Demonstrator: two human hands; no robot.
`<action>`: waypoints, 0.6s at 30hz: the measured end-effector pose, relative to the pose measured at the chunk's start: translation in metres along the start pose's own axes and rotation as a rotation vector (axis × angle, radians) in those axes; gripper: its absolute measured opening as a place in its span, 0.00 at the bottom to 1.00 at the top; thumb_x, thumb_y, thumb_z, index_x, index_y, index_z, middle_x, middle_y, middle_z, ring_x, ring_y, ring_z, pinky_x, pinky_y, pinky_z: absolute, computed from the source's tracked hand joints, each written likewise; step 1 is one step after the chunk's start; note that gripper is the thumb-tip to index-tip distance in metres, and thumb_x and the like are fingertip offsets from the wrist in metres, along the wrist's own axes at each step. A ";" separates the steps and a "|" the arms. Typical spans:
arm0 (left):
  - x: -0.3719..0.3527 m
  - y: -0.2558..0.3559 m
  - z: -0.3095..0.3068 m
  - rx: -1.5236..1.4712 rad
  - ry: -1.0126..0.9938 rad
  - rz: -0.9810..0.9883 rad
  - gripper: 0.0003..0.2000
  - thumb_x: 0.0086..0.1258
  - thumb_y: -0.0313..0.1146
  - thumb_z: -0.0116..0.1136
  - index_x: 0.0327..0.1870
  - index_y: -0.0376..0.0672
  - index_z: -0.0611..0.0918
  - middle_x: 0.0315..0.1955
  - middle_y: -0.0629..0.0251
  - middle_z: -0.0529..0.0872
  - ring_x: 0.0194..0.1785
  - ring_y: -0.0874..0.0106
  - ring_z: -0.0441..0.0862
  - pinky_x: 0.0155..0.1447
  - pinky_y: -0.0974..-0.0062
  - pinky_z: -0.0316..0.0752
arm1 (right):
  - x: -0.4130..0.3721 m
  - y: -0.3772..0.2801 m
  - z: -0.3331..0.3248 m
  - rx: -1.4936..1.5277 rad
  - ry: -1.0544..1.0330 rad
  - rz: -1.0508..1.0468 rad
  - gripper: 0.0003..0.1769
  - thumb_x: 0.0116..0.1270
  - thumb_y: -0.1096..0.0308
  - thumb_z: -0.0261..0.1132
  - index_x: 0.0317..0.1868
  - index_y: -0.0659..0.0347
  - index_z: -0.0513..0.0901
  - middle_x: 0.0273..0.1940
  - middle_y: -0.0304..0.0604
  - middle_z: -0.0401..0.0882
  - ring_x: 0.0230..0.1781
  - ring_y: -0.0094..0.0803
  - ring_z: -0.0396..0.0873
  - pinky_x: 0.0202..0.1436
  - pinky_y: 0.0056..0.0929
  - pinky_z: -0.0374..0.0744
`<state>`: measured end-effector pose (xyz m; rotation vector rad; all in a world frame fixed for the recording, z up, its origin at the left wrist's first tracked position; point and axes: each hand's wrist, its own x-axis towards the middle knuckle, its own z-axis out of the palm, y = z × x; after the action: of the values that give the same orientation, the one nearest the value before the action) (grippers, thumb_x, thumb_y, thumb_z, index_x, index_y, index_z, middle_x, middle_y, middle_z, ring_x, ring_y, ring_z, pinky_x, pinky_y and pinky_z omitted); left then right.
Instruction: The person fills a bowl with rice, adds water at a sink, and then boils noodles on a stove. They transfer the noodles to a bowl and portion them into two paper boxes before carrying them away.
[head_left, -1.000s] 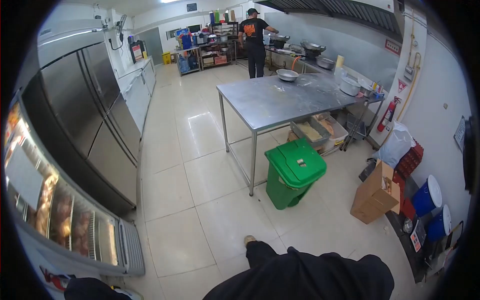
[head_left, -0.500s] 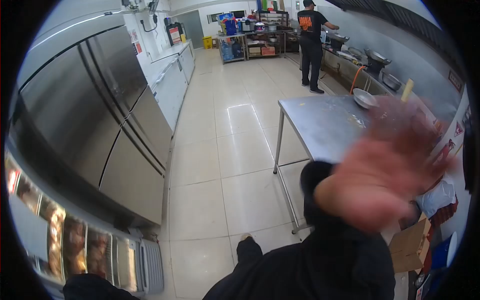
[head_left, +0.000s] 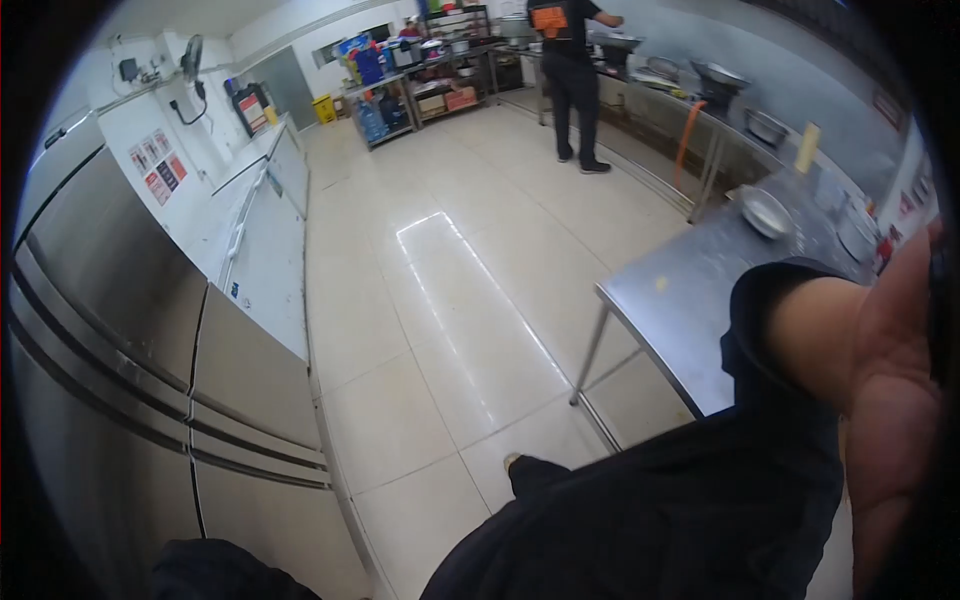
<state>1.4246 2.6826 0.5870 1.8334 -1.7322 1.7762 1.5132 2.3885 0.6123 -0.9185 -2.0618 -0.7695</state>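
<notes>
My right hand [head_left: 890, 420] is raised close to the camera at the right edge. Its palm side shows, with the thumb stretched apart and nothing visible in it; the picture's border cuts off the other fingers. Around the wrist is a black sleeve cuff [head_left: 780, 300]. Beyond the arm stands a steel table [head_left: 650, 310], nearest to this hand. On the table lies a pale round bowl [head_left: 765, 213]. My left hand is out of view.
A steel refrigerator [head_left: 100, 250] lines the left side, with a white chest freezer [head_left: 265, 270] farther back. A person in black [head_left: 570, 80] stands by the cooking counter [head_left: 650, 90]. Shelves [head_left: 440, 90] hold pots and boxes at the back. Tiled floor [head_left: 400, 300] runs between.
My right hand has moved right, to the edge of view. The camera view has tilted and shifted, bringing the refrigerator closer and taking the lit display case out of view.
</notes>
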 end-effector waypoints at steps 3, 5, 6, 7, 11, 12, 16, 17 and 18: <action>-0.050 -0.083 0.025 0.034 -0.022 -0.005 0.18 0.55 0.49 0.52 0.37 0.43 0.77 0.30 0.71 0.78 0.33 0.78 0.74 0.39 0.80 0.70 | -0.027 0.115 -0.003 0.045 -0.018 -0.017 0.27 0.60 0.57 0.56 0.55 0.63 0.61 0.48 0.46 0.64 0.49 0.35 0.64 0.53 0.36 0.61; -0.077 -0.138 0.038 0.060 -0.051 -0.009 0.18 0.55 0.49 0.52 0.36 0.44 0.77 0.30 0.71 0.78 0.32 0.79 0.74 0.38 0.81 0.70 | -0.043 0.193 -0.004 0.086 -0.010 -0.058 0.26 0.60 0.57 0.55 0.54 0.63 0.62 0.47 0.46 0.64 0.48 0.35 0.64 0.52 0.36 0.61; -0.091 -0.164 0.044 0.078 -0.063 -0.018 0.18 0.55 0.49 0.52 0.36 0.44 0.77 0.30 0.71 0.78 0.32 0.79 0.74 0.38 0.81 0.70 | -0.048 0.232 -0.003 0.118 -0.009 -0.070 0.26 0.60 0.57 0.55 0.54 0.63 0.62 0.47 0.46 0.65 0.47 0.35 0.64 0.52 0.36 0.61; -0.105 -0.190 0.050 0.093 -0.062 -0.026 0.18 0.55 0.50 0.52 0.36 0.44 0.77 0.30 0.71 0.78 0.32 0.79 0.74 0.38 0.81 0.70 | -0.054 0.272 0.000 0.137 -0.017 -0.075 0.26 0.60 0.57 0.55 0.54 0.62 0.62 0.47 0.46 0.65 0.47 0.35 0.65 0.52 0.36 0.62; -0.171 -0.279 0.069 0.142 -0.083 -0.003 0.18 0.55 0.51 0.52 0.36 0.45 0.77 0.29 0.72 0.78 0.32 0.79 0.74 0.38 0.81 0.70 | -0.075 0.403 0.022 0.184 -0.064 -0.127 0.24 0.60 0.57 0.55 0.53 0.62 0.63 0.45 0.46 0.65 0.45 0.35 0.65 0.50 0.35 0.62; -0.187 -0.302 0.073 0.150 -0.089 -0.019 0.18 0.55 0.51 0.52 0.35 0.45 0.77 0.29 0.72 0.78 0.32 0.79 0.74 0.38 0.81 0.70 | -0.080 0.435 0.028 0.195 -0.062 -0.137 0.24 0.60 0.57 0.55 0.52 0.62 0.63 0.45 0.46 0.65 0.45 0.34 0.65 0.50 0.35 0.63; -0.255 -0.403 0.094 0.130 -0.114 -0.040 0.19 0.54 0.52 0.52 0.35 0.46 0.77 0.29 0.72 0.78 0.32 0.79 0.74 0.37 0.81 0.70 | -0.103 0.554 0.036 0.212 -0.037 -0.155 0.23 0.61 0.57 0.55 0.51 0.62 0.64 0.43 0.46 0.66 0.43 0.34 0.66 0.48 0.35 0.63; -0.277 -0.431 0.101 0.136 -0.093 -0.021 0.19 0.54 0.52 0.52 0.35 0.46 0.77 0.28 0.73 0.78 0.31 0.79 0.74 0.37 0.81 0.70 | -0.108 0.582 0.033 0.190 -0.077 -0.141 0.23 0.61 0.57 0.55 0.51 0.62 0.64 0.43 0.45 0.66 0.42 0.34 0.66 0.48 0.35 0.64; -0.298 -0.459 0.110 0.136 -0.069 0.003 0.19 0.54 0.53 0.52 0.35 0.46 0.77 0.28 0.73 0.78 0.31 0.80 0.74 0.37 0.82 0.70 | -0.114 0.609 0.030 0.159 -0.125 -0.127 0.23 0.61 0.57 0.55 0.51 0.62 0.64 0.42 0.45 0.66 0.42 0.34 0.66 0.47 0.35 0.64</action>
<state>1.9046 2.9656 0.6173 1.9676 -1.6760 1.8976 2.0406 2.7137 0.6356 -0.7704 -2.2719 -0.6161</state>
